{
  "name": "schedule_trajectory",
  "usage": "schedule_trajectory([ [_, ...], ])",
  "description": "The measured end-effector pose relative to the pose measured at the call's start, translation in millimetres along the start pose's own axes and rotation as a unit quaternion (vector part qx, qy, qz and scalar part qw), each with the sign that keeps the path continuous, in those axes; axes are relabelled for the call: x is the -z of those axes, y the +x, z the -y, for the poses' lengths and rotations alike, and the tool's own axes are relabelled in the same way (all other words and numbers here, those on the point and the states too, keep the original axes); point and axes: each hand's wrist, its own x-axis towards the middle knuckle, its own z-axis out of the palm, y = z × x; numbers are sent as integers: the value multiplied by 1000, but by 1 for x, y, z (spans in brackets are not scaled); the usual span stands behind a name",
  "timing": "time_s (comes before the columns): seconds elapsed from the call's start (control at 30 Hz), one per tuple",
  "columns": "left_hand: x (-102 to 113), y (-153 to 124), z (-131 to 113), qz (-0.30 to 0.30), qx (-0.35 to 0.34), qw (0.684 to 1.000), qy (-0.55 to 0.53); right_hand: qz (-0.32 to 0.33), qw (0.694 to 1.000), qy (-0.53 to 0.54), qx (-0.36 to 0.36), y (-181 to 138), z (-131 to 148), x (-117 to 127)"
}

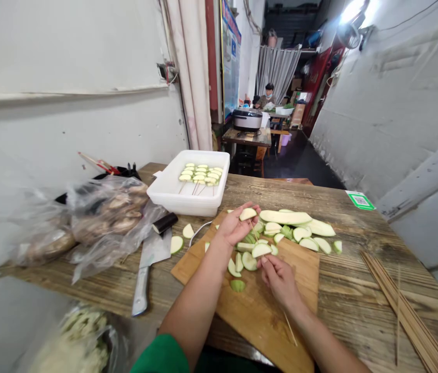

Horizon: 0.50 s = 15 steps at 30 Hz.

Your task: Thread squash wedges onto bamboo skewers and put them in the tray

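My left hand holds a half-round zucchini slice, pale with a green rim, in its fingers. Below and to the right, my right hand pinches a thin wooden skewer, which runs down past the palm. A second zucchini slice is on the skewer just above the right fingertips. The skewer's upper end points toward the left hand's slice; whether it touches that slice I cannot tell. Under both hands lies a wooden cutting board with loose zucchini slices and longer cut pieces.
Left of the board lie a cleaver and a short black cylinder. Behind stands a white tub with skewered slices. Plastic bags of mushrooms sit at left, bundled skewers at right. A person sits far back.
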Motion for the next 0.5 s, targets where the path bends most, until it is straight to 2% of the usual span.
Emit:
schedule_trajectory([
  [0.5,-2,-2,5,-10,-39,999,32,-2,1000,-2,5,1,-2,0],
])
